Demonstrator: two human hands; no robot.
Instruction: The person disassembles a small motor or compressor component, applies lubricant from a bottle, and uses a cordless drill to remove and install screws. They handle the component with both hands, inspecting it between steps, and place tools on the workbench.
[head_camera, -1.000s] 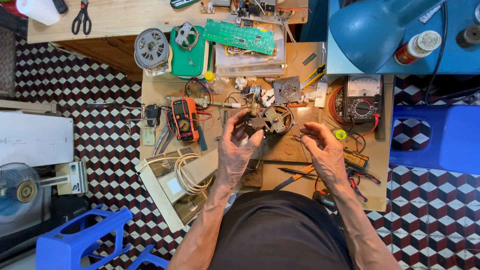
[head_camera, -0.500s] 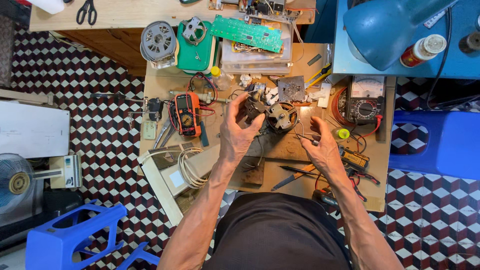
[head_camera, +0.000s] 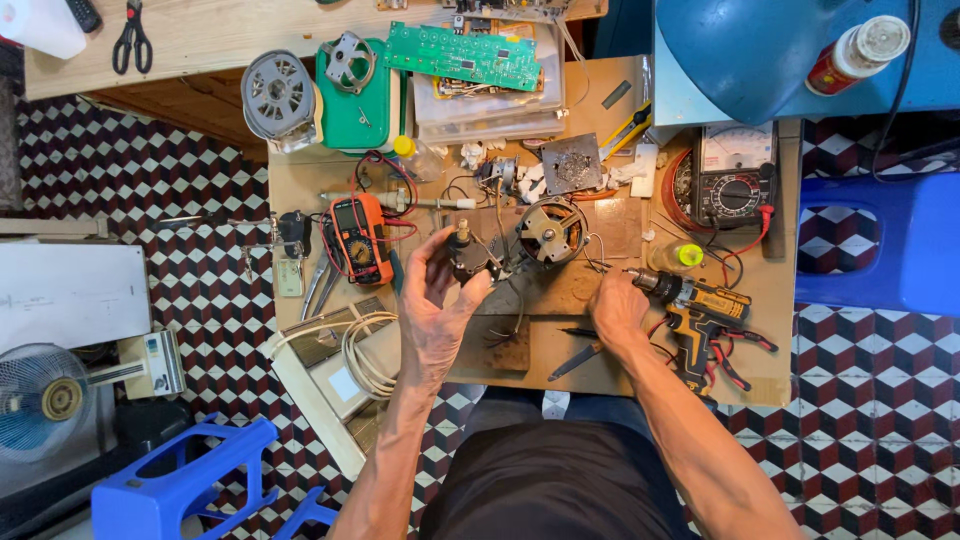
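Observation:
My left hand is raised over the wooden bench, shut on a small dark motor part with a brass shaft sticking up. Just right of it a round motor stator lies on the bench, with thin wires running to it. My right hand lies low on the bench with its fingers against the chuck of a yellow and black cordless drill. Whether it grips the drill is unclear.
An orange multimeter lies left of my hand and an analog meter at the right. A green circuit board, a green box, a coiled white cable and pliers crowd the bench. A blue stool stands to the right.
My right hand moved right, from the open bench middle to the drill's chuck. The left hand stayed up with the motor part and turned it slightly.

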